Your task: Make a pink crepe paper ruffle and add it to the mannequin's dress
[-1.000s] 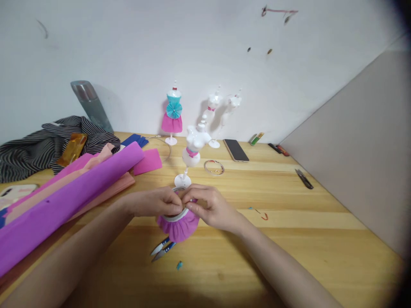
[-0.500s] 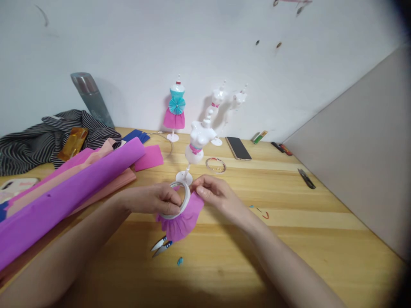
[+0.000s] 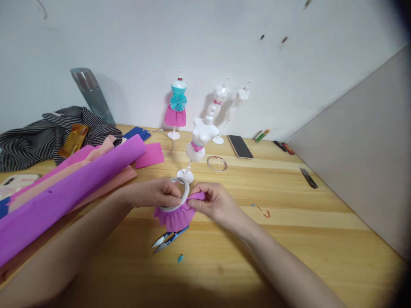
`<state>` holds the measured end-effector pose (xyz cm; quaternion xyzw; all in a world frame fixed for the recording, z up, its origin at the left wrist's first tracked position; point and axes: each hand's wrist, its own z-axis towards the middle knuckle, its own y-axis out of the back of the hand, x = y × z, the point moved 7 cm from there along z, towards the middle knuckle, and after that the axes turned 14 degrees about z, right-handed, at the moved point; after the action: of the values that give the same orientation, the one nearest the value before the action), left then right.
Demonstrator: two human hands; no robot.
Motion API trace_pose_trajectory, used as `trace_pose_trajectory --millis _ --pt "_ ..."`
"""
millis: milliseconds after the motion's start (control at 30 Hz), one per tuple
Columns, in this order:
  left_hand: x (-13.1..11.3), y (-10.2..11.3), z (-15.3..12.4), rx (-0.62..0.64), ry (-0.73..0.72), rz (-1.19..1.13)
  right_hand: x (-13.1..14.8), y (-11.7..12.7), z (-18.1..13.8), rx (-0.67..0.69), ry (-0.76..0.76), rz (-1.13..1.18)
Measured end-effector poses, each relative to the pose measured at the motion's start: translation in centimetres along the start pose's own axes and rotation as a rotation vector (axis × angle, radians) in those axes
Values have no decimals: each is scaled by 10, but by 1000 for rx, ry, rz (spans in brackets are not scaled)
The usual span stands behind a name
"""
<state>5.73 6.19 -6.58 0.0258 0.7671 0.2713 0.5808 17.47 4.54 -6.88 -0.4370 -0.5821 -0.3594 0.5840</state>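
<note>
My left hand (image 3: 160,192) is closed round the near left side of a white ring (image 3: 185,188) that looks like a roll of tape. Gathered purple crepe paper (image 3: 173,218) hangs in ruffles from the ring's lower edge. With thumb and fingers my right hand (image 3: 213,201) pinches the loose end of this paper, close to the ring's right side. Thread snips (image 3: 170,239) with blue handles lie on the table just below the ruffles, their handles partly covered. Behind the ring stands a white mini mannequin (image 3: 202,134) with a pink band at its waist.
Rolls of purple and peach crepe paper (image 3: 80,188) fill the left side, beside a striped cloth (image 3: 28,141) and a bottle (image 3: 91,94). Further back are a dressed mannequin (image 3: 177,102), a phone (image 3: 240,146) and a clear ring (image 3: 217,163). Black snips (image 3: 308,178) lie at right.
My right hand has drawn the loose purple paper in and folded it, now bunched between its fingers. The ruffles sit higher, and more of the snips shows.
</note>
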Motion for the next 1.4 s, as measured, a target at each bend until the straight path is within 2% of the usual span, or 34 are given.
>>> trace_pose_trajectory --millis 100,167,267,433,533,900,1400 --pt "4 0 0 -7 20 -27 13 -9 -6 53 95 -93" --pt "4 0 -1 -7 21 -30 16 -9 -8 30 124 -153" --pt "-1 0 0 -8 5 1 13 -4 -8 -19 111 -184" --pt "-8 -1 -1 7 -2 35 13 -9 -8 58 118 -179" --pt "-8 1 -1 -6 -5 40 15 -10 -9 61 125 -207" --pt "-10 3 0 -60 -46 71 -1 -3 -2 -86 94 -89" --pt "-8 0 1 -20 -2 89 -6 -4 0 -83 70 -48"
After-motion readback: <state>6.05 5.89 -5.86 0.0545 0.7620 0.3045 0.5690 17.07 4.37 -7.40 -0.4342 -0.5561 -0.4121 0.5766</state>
